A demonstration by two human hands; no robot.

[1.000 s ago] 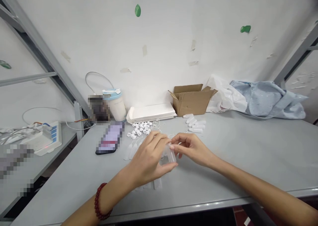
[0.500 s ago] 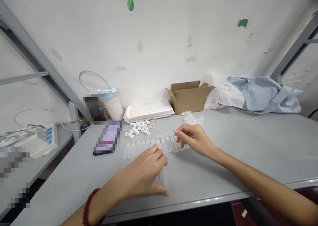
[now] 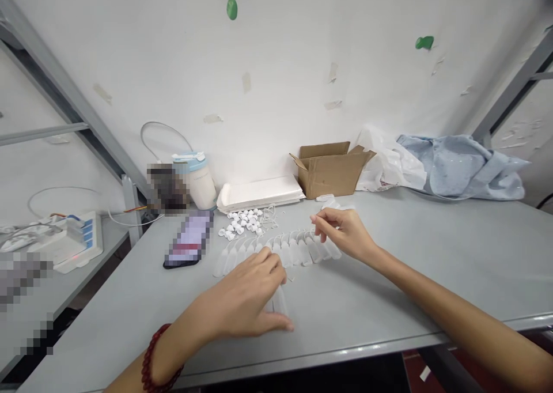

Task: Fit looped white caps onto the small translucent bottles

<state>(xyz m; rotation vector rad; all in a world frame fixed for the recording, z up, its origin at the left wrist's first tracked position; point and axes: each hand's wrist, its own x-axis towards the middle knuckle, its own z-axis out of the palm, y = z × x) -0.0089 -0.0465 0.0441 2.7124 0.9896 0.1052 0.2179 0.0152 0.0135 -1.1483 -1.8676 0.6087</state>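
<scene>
Tubes (image 3: pixel 294 253) in row | rightmost partly behind fingers (image 3: pixel 327 227) of right hand (image 3: pixel 345 231)

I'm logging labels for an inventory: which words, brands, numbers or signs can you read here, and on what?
None can be read with certainty.
Cup: faint lettering on its side, too small to read.
White plastic bag: reddish marks near its bottom, too blurred to tell whether they are words.
Phone: screen pixelated, nothing legible.

head view | from person's head | forward and downward | desk (image 3: pixel 401 301) near, below | wall (image 3: pixel 285 41) beyond
</scene>
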